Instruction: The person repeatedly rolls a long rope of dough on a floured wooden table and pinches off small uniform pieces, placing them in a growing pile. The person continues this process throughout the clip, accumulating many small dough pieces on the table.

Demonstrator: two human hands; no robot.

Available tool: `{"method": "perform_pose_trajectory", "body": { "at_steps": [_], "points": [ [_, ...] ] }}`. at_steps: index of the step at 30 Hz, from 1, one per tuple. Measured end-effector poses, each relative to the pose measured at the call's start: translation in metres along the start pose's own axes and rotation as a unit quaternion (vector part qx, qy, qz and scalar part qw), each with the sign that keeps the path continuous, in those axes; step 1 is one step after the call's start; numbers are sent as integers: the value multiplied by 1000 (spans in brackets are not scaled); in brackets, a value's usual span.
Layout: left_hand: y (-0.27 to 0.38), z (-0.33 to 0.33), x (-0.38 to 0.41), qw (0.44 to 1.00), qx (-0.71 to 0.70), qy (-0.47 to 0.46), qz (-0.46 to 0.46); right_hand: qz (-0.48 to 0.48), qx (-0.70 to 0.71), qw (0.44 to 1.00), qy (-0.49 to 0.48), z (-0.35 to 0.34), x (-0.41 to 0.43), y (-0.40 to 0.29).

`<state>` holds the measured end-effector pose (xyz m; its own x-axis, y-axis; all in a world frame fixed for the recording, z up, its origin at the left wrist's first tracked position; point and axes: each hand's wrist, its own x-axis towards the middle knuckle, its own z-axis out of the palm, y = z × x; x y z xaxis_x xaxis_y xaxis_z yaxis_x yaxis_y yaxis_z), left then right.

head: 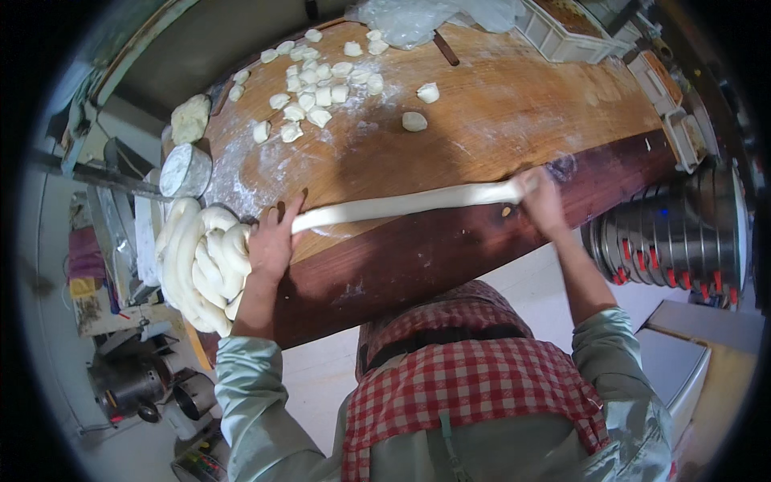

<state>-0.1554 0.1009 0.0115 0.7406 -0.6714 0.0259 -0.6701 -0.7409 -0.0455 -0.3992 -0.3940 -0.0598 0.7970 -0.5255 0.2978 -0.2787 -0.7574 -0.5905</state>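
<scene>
A long rope of dough (397,206) stretches along the front of the wooden table (542,108), across the seam with its dark red-brown front board (415,265). My right hand (540,196), slightly blurred, grips the rope's right end. At the left end my left hand (274,238) rests around the dough, thumb apart from the fingers; how firmly it holds is hidden. Beside my left hand lies a large heap of coiled dough ropes (202,265). Several small cut dough pieces (316,90) lie on floured wood at the back, and two single pieces (414,122) sit nearer the middle.
A floury round container (185,170) and a dough lump (191,118) stand at the left edge. Clear plastic sheeting (433,21), a dark wooden strip (446,48) and a white crate (566,36) are at the back. Stacked metal pans (674,232) with red clips stand right.
</scene>
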Motion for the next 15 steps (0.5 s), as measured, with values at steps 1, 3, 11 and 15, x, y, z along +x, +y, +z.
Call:
{"method": "perform_pose_trajectory", "body": {
  "at_steps": [1,3,11,15],
  "points": [
    [11,-6,-5,1000,-17,-4,5,-82,-93,992,-28,13,-7,-28],
    [47,-5,7,984,-164,-47,58,-73,-18,995,-70,9,-6,-65],
    [290,-2,97,950,-226,-84,197,-151,44,966,-205,-25,-2,-86],
    [294,-36,117,937,-248,-232,79,-116,153,954,-230,-49,9,-103]
  ]
}}
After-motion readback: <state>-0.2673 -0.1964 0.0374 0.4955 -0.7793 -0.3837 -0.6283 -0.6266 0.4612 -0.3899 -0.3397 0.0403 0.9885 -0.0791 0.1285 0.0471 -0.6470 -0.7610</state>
